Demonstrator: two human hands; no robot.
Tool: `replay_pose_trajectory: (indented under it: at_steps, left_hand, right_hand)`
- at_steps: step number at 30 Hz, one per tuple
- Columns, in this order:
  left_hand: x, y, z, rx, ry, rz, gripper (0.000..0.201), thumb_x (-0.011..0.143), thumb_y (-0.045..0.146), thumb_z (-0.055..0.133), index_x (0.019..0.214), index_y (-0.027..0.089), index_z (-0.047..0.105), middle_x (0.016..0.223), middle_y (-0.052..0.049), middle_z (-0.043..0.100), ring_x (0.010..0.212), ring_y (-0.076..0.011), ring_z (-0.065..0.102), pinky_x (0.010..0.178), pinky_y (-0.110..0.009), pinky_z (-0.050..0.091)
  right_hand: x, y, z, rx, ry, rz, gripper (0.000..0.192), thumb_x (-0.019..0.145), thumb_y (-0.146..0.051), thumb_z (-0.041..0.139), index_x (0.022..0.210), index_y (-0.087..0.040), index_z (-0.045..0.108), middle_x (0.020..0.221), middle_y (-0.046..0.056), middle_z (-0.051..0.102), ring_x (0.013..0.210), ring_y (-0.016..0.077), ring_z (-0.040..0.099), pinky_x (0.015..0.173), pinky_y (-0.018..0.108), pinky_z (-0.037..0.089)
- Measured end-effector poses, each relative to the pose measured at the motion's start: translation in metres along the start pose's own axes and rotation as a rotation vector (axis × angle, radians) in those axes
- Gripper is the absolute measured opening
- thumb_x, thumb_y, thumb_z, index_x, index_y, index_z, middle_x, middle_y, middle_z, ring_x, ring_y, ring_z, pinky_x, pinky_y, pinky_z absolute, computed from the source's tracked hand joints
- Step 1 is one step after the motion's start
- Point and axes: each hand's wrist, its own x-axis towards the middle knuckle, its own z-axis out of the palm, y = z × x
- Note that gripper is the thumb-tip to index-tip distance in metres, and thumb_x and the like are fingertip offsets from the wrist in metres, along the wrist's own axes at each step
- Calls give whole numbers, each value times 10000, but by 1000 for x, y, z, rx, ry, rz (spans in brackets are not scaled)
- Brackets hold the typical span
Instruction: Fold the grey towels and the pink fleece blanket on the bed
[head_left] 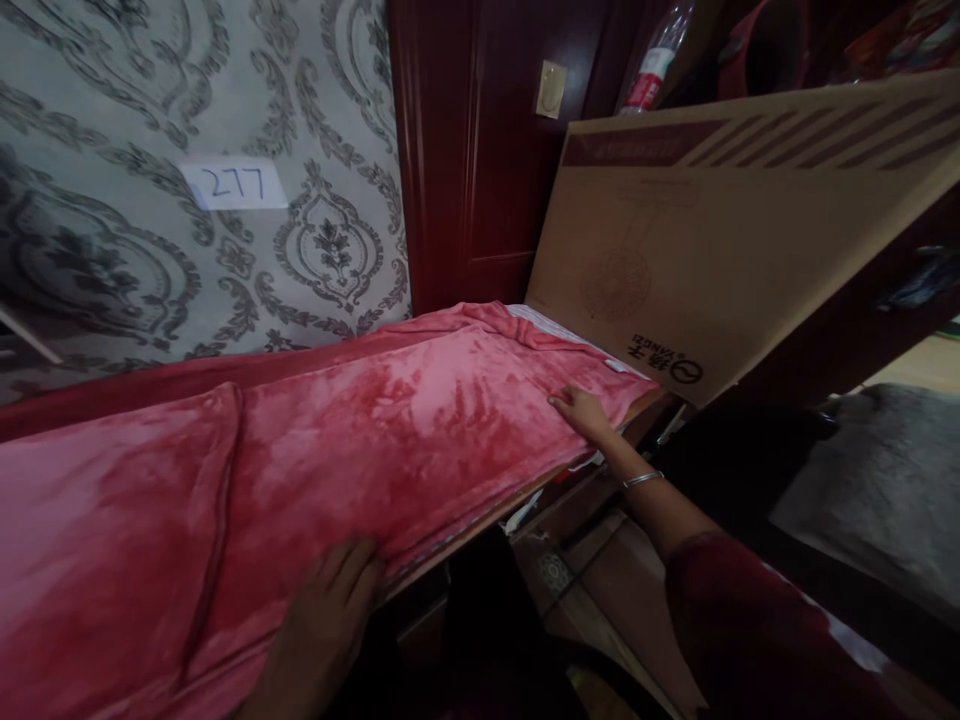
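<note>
Pink fleece blanket point(390, 420) covers the bed. Left hand point(326, 625) lies flat, fingers spread, on its near edge. Right hand point(581, 410), arm outstretched, presses open-palmed on its far corner.

The left hand point(322, 625) lies palm down low in the view, fingers point(352, 570) spread flat and pointing forward, with the wrist bent back toward the body. The right arm reaches far forward and nearly straight, a dark red sleeve covering the upper part and the forearm bare, and the right hand point(581, 412) rests palm down with its fingers point(559, 402) extended and pressed flat.
</note>
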Motion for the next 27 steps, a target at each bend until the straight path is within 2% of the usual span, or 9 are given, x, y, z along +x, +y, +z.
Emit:
replay_pose_trajectory:
  at_steps: [4, 10, 14, 20, 24, 27]
  left_hand:
    - [-5, 2, 1, -17, -9, -39, 316, 951, 102, 384, 956, 155, 695, 996, -111, 721, 960, -238, 620, 889, -367, 443]
    - [1, 6, 6, 7, -181, -128, 397, 867, 52, 430, 1109, 191, 712, 1128, -127, 706, 1025, -265, 622, 882, -396, 465]
    - [26, 14, 14, -11, -266, -110, 402, 834, 26, 479, 1128, 179, 707, 1200, -146, 683, 1053, -287, 620, 854, -395, 476]
    - [80, 33, 37, -57, -390, -153, 270, 864, 170, 614, 1122, 157, 692, 1258, -176, 640, 1078, -309, 603, 859, -426, 491]
    - [112, 41, 47, -164, -474, -167, 197, 866, 212, 646, 1041, 133, 692, 1202, -181, 642, 1069, -301, 589, 881, -449, 488]
    - [123, 45, 54, -198, -502, -135, 109, 882, 206, 629, 946, 143, 691, 1100, -152, 665, 985, -279, 596, 856, -445, 489]
  right_hand:
    - [-4, -2, 0, -21, 1, 11, 262, 959, -362, 533, 989, -155, 690, 969, 102, 731, 849, 194, 645, 681, 247, 390]
    - [-5, -6, -3, -34, -22, 24, 271, 963, -360, 525, 993, -144, 688, 1002, 115, 729, 890, 205, 646, 702, 250, 394]
    - [-4, -6, -4, -35, -35, 29, 265, 950, -373, 551, 995, -151, 690, 1017, 115, 729, 925, 214, 643, 718, 249, 401]
    - [-2, -7, -6, -20, -73, 38, 308, 967, -400, 531, 1033, -143, 686, 1043, 129, 724, 923, 212, 652, 709, 246, 407]
    - [6, -4, -11, 25, -132, 43, 386, 979, -450, 499, 995, -120, 699, 979, 131, 731, 847, 206, 667, 681, 249, 425]
    - [12, 2, -14, 71, -158, 27, 310, 923, -384, 612, 1057, -117, 689, 1042, 114, 729, 878, 190, 670, 708, 227, 443]
